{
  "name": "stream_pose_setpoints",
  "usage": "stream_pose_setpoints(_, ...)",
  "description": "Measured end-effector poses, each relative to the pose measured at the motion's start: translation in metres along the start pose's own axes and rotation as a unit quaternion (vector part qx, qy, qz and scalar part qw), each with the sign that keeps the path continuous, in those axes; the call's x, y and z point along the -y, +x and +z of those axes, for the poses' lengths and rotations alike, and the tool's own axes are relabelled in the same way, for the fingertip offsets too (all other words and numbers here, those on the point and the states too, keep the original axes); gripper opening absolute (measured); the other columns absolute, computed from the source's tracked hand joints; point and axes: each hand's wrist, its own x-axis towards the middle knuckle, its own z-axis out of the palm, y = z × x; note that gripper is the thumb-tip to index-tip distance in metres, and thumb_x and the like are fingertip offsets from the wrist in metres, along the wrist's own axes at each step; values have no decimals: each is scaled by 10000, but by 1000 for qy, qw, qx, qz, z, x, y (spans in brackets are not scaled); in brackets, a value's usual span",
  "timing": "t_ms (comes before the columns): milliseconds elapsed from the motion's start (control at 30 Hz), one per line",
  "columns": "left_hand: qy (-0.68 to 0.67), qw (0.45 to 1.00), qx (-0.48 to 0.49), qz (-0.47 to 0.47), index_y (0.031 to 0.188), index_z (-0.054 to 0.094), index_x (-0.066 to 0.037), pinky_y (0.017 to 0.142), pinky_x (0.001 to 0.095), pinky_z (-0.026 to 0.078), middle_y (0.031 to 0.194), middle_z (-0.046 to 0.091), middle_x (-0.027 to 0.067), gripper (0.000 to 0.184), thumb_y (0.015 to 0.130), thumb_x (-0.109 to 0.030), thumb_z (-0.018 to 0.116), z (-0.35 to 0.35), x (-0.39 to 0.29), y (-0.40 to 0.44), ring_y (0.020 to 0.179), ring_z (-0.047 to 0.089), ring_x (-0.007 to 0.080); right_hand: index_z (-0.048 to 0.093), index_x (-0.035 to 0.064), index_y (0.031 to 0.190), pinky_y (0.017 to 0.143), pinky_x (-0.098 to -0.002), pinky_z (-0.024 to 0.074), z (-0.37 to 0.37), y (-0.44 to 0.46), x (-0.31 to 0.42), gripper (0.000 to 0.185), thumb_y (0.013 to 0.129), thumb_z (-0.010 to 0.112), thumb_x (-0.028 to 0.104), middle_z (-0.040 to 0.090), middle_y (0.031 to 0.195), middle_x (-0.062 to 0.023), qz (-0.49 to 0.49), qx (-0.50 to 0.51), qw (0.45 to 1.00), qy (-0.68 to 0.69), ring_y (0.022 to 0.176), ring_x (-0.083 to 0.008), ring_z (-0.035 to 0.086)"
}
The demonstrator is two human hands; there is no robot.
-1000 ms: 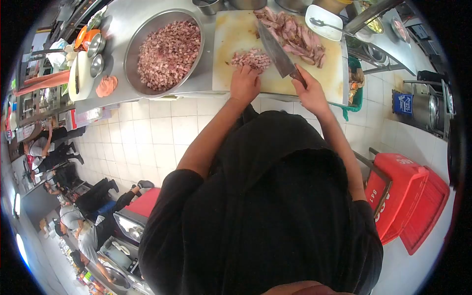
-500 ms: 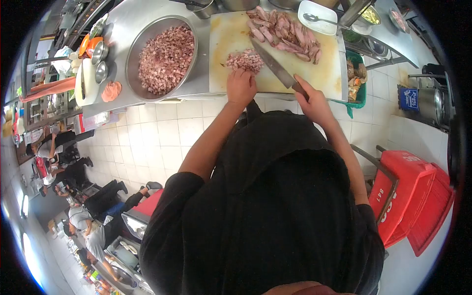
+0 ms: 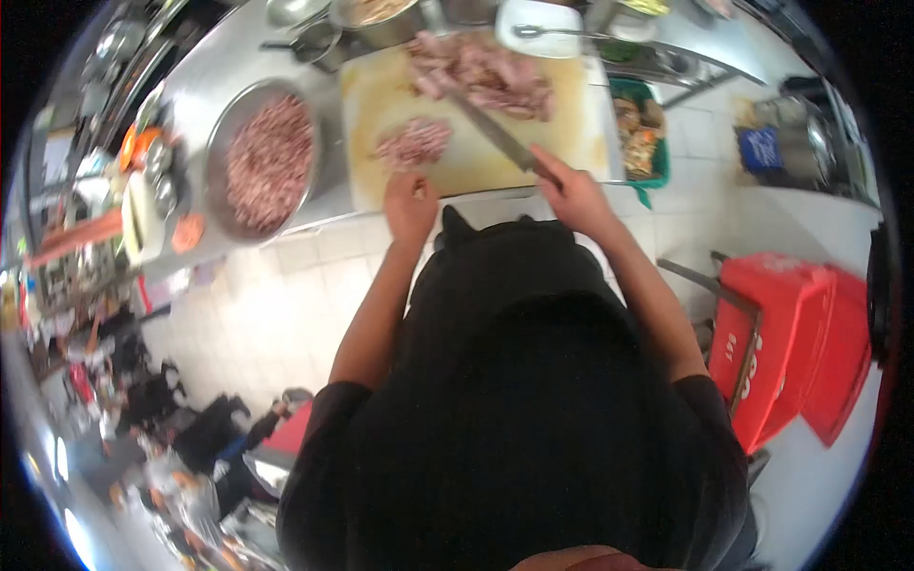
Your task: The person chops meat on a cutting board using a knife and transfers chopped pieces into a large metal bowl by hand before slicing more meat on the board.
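Note:
My right hand (image 3: pixel 569 195) is wrapped round the handle of a large knife (image 3: pixel 493 131), whose blade points up and left over the cutting board (image 3: pixel 524 171). My left hand (image 3: pixel 412 202) is closed at the board's front edge, just below a small pile of diced meat (image 3: pixel 415 142); whether its curled fingers hold anything is hidden. Long meat strips (image 3: pixel 486 74) lie at the back of the board, and the knife tip is close to them. Left of the board stands a big metal bowl (image 3: pixel 215 157) filled with diced meat.
Behind the board are metal pots (image 3: pixel 379 29) and a white dish (image 3: pixel 539 19) with a spoon. A green bin (image 3: pixel 659 152) hangs at the board's right. On the floor at right stands a red container (image 3: pixel 762 352). Several people are blurred at lower left.
The head view has turned, so the board appears farther left. My left hand has drawn back from the diced pile and its fingers have curled. My right hand keeps its hold on the knife.

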Motion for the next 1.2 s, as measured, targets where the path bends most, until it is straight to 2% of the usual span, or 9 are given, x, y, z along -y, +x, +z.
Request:
stream_pose_setpoints(167, -126, 987, 17, 94, 931, 701, -39, 775, 415, 547, 899, 692, 140, 172, 774, 16, 746, 41, -89, 52, 853, 679, 329, 588, 160, 1469, 858, -488, 584, -1, -4, -3, 492, 982, 659, 163, 752, 1070, -235, 73, 31, 996, 43, 983, -450, 725)
stream_pose_setpoints(300, -272, 923, 90, 255, 1151, 736, -97, 1032, 460, 489, 1188, 725, 126, 371, 831, 57, 628, 81, -199, 93, 1156, 655, 346, 705, 51, 1175, 792, -519, 574, 8, -4, -13, 240, 971, 686, 177, 737, 968, -261, 26, 16, 1000, 6, 898, -470, 714)
stream_pose_setpoints(467, -195, 913, 104, 343, 1002, 738, -86, 871, 448, 507, 1048, 707, 78, 188, 824, -34, 705, 82, -205, 92, 1031, 663, 327, 733, -2, 923, 748, -569, 556, -4, -7, -11, 203, 957, 708, 197, 711, 882, -295, 15, 9, 995, -95, 821, -493, 694)
stream_pose_setpoints(600, -130, 953, 42, 269, 949, 736, -65, 891, 462, 536, 1034, 704, 113, 121, 830, -63, 756, 55, -129, 67, 1006, 669, 353, 644, 111, 1383, 738, -543, 571, -3, 0, 6, 410, 989, 632, 223, 725, 912, -238, -51, 4, 986, -158, 833, -441, 717)
stream_pose_setpoints(700, -30, 979, -47, 198, 1011, 731, -44, 977, 481, 519, 1077, 717, 149, 170, 854, -83, 783, 23, -50, 41, 1061, 664, 375, 472, 227, 1568, 746, -532, 583, 2, 22, 29, 563, 1012, 561, 216, 722, 953, -200, -6, 95, 957, -276, 847, -415, 726)
stream_pose_setpoints(900, 107, 989, -87, 44, 1257, 646, -17, 1100, 523, 444, 1332, 599, 260, 421, 899, -204, 765, -27, 44, 23, 1249, 554, 451, 467, 210, 1572, 766, -542, 586, 36, 48, 44, 577, 1000, 543, 183, 726, 978, -193, -64, 122, 946, -293, 856, -404, 736)
stream_pose_setpoints(1067, 73, 996, -47, 27, 1336, 595, -9, 1181, 545, 376, 1422, 520, 307, 538, 912, -300, 753, -17, 68, 37, 1344, 471, 498, 470, 179, 1595, 682, -454, 582, 47, 31, -9, 552, 1048, 553, 167, 708, 869, -160, -71, 55, 996, -26, 760, -257, 724)
stream_pose_setpoints(1133, 58, 998, -25, 25, 1360, 585, -21, 1190, 546, 367, 1431, 513, 307, 571, 904, -318, 761, -8, 69, 43, 1372, 449, 501, 458, 193, 1612, 602, -385, 551, 39, 18, -12, 548, 1072, 551, 181, 675, 799, -105, 41, 67, 989, 128, 669, -182, 670)
stream_pose_setpoints(1200, 42, 999, -6, 34, 1375, 579, -32, 1190, 548, 367, 1434, 511, 304, 597, 897, -336, 768, -1, 67, 48, 1384, 440, 502, 435, 206, 1631, 524, -310, 498, 15, -4, 0, 549, 1094, 547, 205, 624, 737, -36, 258, 138, 918, 267, 585, -116, 592)
